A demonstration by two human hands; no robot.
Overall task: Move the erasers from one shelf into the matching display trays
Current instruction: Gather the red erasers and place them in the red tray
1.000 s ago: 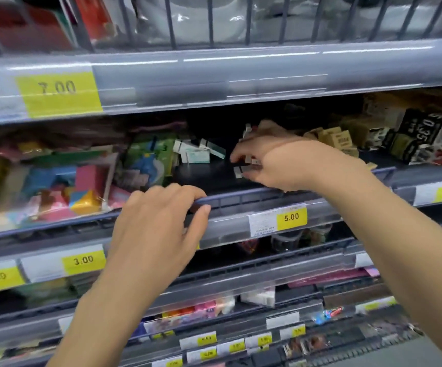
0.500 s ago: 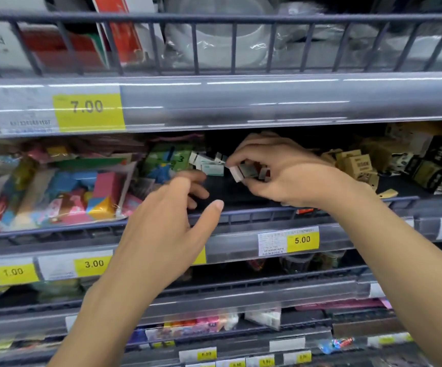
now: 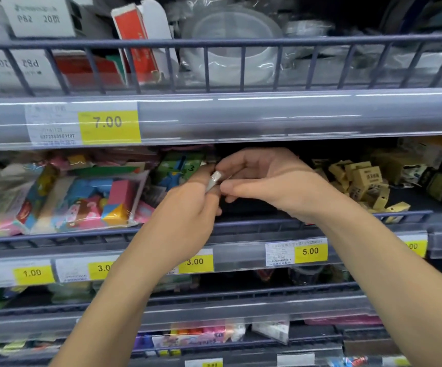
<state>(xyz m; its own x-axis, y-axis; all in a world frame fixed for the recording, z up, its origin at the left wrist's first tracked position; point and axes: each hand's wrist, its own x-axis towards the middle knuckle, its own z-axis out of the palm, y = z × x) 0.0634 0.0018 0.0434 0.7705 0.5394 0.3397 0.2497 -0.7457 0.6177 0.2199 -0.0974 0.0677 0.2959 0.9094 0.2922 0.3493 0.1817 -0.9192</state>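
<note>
Both hands meet over bare dark shelf floor, mid-shelf. Left hand and right hand pinch one small white eraser between curled fingertips. Front rail runs just near; tan eraser boxes crowd right, colourful packs left.

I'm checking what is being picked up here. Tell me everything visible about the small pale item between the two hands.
The small eraser is a pale, whitish-grey block, glossy as if wrapped, and blurred. It is tilted, held above the dark shelf floor in front of the green pack. The left hand and right hand both pinch it, hiding most of it.
</note>
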